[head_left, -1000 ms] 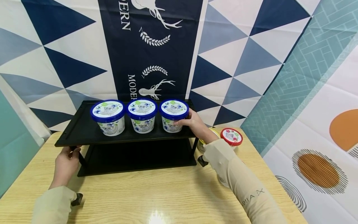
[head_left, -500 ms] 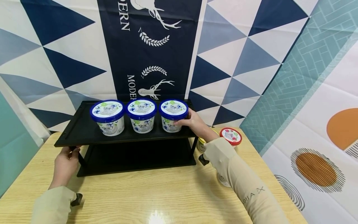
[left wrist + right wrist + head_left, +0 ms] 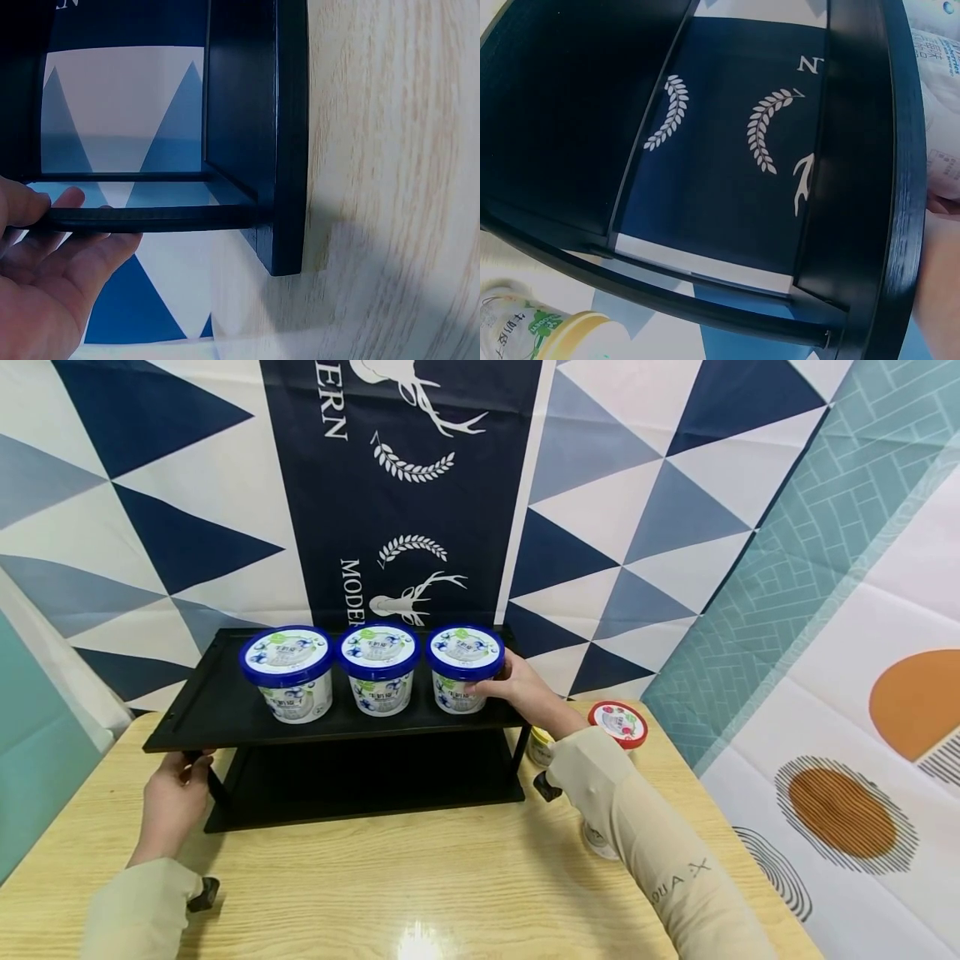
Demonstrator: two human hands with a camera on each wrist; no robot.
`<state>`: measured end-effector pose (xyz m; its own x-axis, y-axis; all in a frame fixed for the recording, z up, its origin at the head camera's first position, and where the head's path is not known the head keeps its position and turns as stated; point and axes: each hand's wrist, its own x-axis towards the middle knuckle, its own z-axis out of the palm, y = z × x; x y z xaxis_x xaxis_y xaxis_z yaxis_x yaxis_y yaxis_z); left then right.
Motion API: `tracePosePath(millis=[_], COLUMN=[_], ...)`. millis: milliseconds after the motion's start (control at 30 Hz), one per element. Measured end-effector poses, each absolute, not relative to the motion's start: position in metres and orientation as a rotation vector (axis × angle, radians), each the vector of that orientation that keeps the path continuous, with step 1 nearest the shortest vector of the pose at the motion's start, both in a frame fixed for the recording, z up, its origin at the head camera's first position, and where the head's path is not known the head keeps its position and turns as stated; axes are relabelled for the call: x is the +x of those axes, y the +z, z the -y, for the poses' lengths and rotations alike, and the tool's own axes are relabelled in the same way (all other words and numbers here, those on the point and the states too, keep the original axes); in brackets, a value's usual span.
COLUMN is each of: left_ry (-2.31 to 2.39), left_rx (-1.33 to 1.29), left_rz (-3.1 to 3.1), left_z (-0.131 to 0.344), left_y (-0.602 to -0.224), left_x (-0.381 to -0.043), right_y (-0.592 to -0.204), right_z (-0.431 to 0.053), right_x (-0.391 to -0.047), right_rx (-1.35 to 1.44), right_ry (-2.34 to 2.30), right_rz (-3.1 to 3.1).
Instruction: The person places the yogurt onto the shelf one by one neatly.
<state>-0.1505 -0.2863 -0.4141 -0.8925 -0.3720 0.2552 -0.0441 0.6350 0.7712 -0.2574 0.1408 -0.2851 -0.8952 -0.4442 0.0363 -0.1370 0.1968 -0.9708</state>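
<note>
Right-end blue-lidded tub (image 3: 462, 672) upright on the shelf's top board (image 3: 206, 706), your right hand (image 3: 536, 692) gripping it.
Your left hand (image 3: 176, 793) pinches a shelf leg (image 3: 165, 219) just under the board. Tub looks light, probably thin-walled with some give; lid likely slick. Best hold: round the side below the lid, where your thumb sits. Fill can't be judged. Middle tub (image 3: 379, 668) stands near, left tub (image 3: 289, 672) beyond. Right of the shelf, on the table (image 3: 360, 885): yellow-lidded tub (image 3: 539, 748), red-lidded tub (image 3: 619, 724), both partly blocked by your right sleeve (image 3: 637, 827).
</note>
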Motion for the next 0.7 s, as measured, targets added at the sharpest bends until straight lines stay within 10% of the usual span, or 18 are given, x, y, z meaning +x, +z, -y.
tracePosePath(millis=[700], left_ry=[-1.163], left_rx=[0.353], left_rz=[2.482], left_z=[0.285], left_y=[-0.414], left_x=[-0.15], right_y=[-0.284], right_z=[-0.155], right_x=[-0.252], right_rx=[-0.524], right_ry=[-1.711], right_rz=[-2.293])
